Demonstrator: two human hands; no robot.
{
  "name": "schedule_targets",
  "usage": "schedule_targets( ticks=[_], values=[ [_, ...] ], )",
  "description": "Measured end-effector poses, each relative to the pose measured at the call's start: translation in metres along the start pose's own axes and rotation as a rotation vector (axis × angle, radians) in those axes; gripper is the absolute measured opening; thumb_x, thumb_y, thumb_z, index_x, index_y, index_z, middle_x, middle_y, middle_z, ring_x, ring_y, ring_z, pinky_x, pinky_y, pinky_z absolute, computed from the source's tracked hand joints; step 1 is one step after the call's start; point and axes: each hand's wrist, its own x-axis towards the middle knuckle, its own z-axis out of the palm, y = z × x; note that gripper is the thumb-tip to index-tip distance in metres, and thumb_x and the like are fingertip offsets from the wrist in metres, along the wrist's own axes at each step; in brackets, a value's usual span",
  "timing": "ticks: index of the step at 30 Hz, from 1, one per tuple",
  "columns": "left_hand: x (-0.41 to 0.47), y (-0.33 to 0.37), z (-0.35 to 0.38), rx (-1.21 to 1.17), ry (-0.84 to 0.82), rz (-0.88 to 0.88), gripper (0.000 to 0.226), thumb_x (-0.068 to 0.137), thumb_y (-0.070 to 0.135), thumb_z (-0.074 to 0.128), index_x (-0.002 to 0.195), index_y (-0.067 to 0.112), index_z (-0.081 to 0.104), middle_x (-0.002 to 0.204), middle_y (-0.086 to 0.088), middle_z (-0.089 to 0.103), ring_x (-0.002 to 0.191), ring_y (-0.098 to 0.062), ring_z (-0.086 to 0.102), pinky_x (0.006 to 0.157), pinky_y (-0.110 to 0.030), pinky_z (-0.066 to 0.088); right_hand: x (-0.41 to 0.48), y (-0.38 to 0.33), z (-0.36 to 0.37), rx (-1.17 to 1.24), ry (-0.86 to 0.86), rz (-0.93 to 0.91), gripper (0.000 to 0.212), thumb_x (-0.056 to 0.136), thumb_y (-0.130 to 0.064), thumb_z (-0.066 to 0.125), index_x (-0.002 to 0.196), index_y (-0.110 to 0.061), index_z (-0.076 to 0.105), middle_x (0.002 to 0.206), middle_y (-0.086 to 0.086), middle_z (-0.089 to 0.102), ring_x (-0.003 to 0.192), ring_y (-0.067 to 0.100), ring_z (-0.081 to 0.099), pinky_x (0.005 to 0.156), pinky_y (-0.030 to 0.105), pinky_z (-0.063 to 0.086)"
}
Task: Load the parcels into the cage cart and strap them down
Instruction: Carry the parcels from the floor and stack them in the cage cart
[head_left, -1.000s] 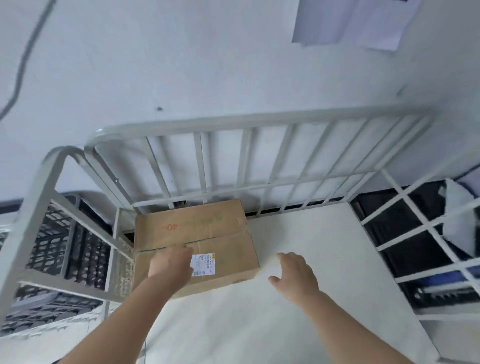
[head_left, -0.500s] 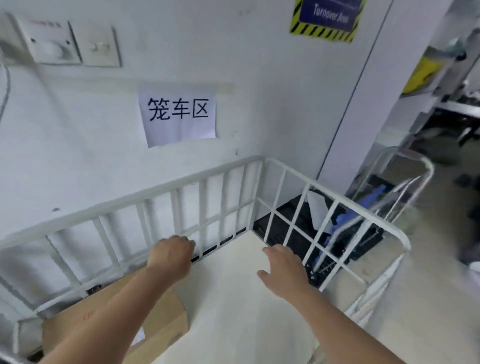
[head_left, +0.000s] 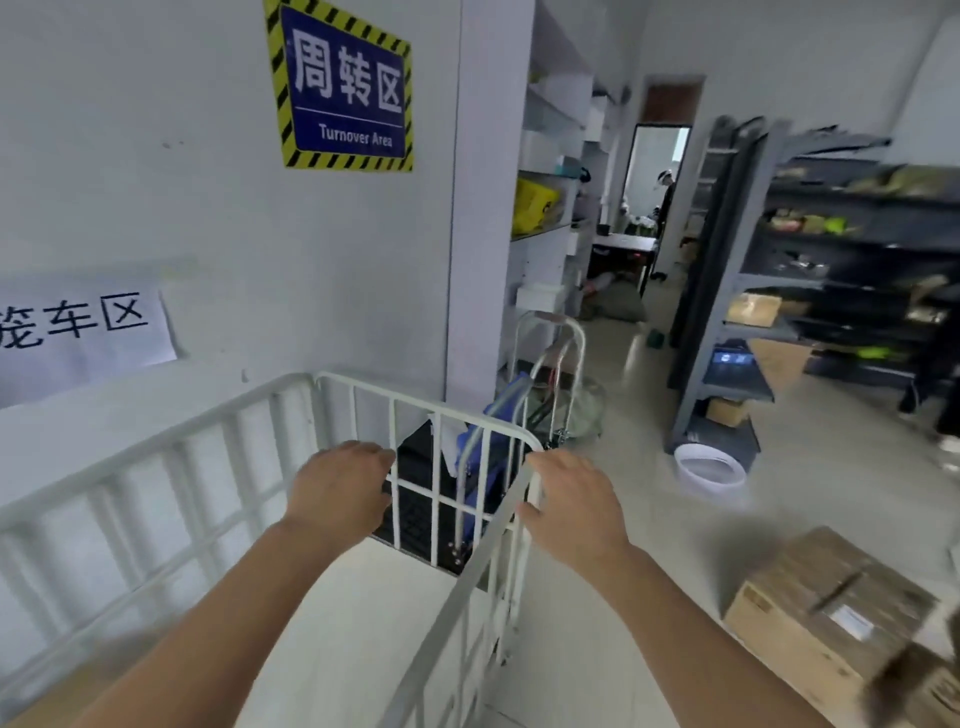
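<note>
The white metal cage cart (head_left: 218, 441) stands against the wall at lower left, its pale floor showing between the rails. My left hand (head_left: 337, 488) hovers over the cart's inside with loosely curled fingers and holds nothing. My right hand (head_left: 571, 499) hangs over the cart's right rail, fingers relaxed, also empty. A brown cardboard parcel (head_left: 826, 613) with a white label lies on the floor at lower right. The edge of a second brown parcel (head_left: 924, 691) shows at the bottom right corner. A sliver of the parcel in the cart (head_left: 57, 696) shows at the bottom left.
Beyond the cart stand a black crate (head_left: 415, 514) and a folded hand trolley (head_left: 550, 374). A white bucket (head_left: 709, 467) sits on the floor by dark shelving (head_left: 831, 270) at right. A person stands far off in the doorway (head_left: 657, 176).
My view has swung right, from the cart's left end to its right rail and the room. Both hands have left the parcel in the cart and moved right, empty.
</note>
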Motion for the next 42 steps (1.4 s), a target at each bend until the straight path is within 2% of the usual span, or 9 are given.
schedule_targets(
  ticks=[5, 12, 17, 21, 26, 30, 36, 42],
  values=[
    [0.017, 0.099, -0.025, 0.001, 0.073, 0.161, 0.035, 0.092, 0.032, 0.054, 0.126, 0.024, 0.055, 0.119, 0.004, 0.062, 0.112, -0.019, 0.057, 0.090, -0.031, 0.044, -0.046, 0.088, -0.041, -0.030, 0.066, 0.154, 0.055, 0.092, -0.035, 0.055, 0.143, -0.022, 0.041, 0.141, 0.001, 0.046, 0.131, 0.021, 0.041, 0.107, 0.034, 0.034],
    [0.061, 0.211, -0.032, -0.057, 0.087, 0.328, 0.026, 0.090, 0.032, 0.057, 0.113, 0.020, 0.060, 0.107, 0.003, 0.064, 0.098, -0.019, 0.061, 0.078, -0.031, 0.049, -0.078, 0.199, -0.067, -0.085, 0.106, 0.385, 0.051, 0.088, -0.036, 0.059, 0.135, -0.018, 0.049, 0.131, 0.005, 0.054, 0.123, 0.027, 0.047, 0.099, 0.036, 0.042],
    [0.120, 0.288, -0.013, -0.080, 0.081, 0.451, 0.033, 0.091, 0.031, 0.056, 0.121, 0.020, 0.057, 0.113, 0.001, 0.064, 0.105, -0.020, 0.060, 0.084, -0.033, 0.050, -0.078, 0.276, -0.074, -0.152, 0.106, 0.496, 0.053, 0.088, -0.037, 0.059, 0.138, -0.020, 0.048, 0.132, 0.005, 0.053, 0.122, 0.026, 0.047, 0.099, 0.034, 0.043],
    [0.172, 0.344, 0.005, -0.099, 0.048, 0.531, 0.031, 0.092, 0.031, 0.053, 0.120, 0.019, 0.056, 0.114, 0.000, 0.062, 0.105, -0.022, 0.059, 0.085, -0.033, 0.049, -0.064, 0.336, -0.078, -0.182, 0.097, 0.596, 0.049, 0.089, -0.036, 0.058, 0.135, -0.020, 0.049, 0.130, 0.003, 0.054, 0.120, 0.024, 0.047, 0.098, 0.036, 0.043],
    [0.240, 0.419, 0.028, -0.113, -0.030, 0.637, 0.040, 0.095, 0.030, 0.051, 0.133, 0.018, 0.050, 0.127, -0.002, 0.057, 0.118, -0.023, 0.053, 0.093, -0.034, 0.047, -0.040, 0.413, -0.081, -0.193, 0.060, 0.730, 0.048, 0.091, -0.035, 0.054, 0.136, -0.019, 0.047, 0.132, 0.004, 0.052, 0.124, 0.024, 0.045, 0.100, 0.036, 0.043],
    [0.287, 0.478, 0.054, -0.070, -0.081, 0.700, 0.037, 0.095, 0.032, 0.050, 0.129, 0.019, 0.050, 0.128, 0.000, 0.056, 0.120, -0.021, 0.051, 0.092, -0.033, 0.044, -0.023, 0.471, -0.075, -0.201, 0.003, 0.808, 0.050, 0.092, -0.033, 0.054, 0.140, -0.022, 0.044, 0.135, 0.004, 0.049, 0.128, 0.024, 0.044, 0.102, 0.037, 0.041],
    [0.351, 0.571, 0.107, -0.047, -0.192, 0.743, 0.040, 0.094, 0.035, 0.049, 0.132, 0.023, 0.049, 0.131, 0.002, 0.054, 0.123, -0.019, 0.049, 0.096, -0.033, 0.041, -0.001, 0.579, -0.053, -0.189, -0.078, 0.906, 0.054, 0.092, -0.034, 0.054, 0.143, -0.023, 0.042, 0.132, 0.002, 0.050, 0.126, 0.022, 0.044, 0.101, 0.036, 0.040],
    [0.406, 0.674, 0.151, -0.061, -0.307, 0.724, 0.038, 0.096, 0.035, 0.047, 0.132, 0.023, 0.048, 0.131, 0.002, 0.052, 0.123, -0.020, 0.049, 0.095, -0.033, 0.041, 0.018, 0.704, -0.029, -0.163, -0.171, 0.950, 0.057, 0.093, -0.036, 0.055, 0.146, -0.022, 0.036, 0.140, 0.005, 0.047, 0.132, 0.024, 0.041, 0.106, 0.038, 0.038]
  ],
)
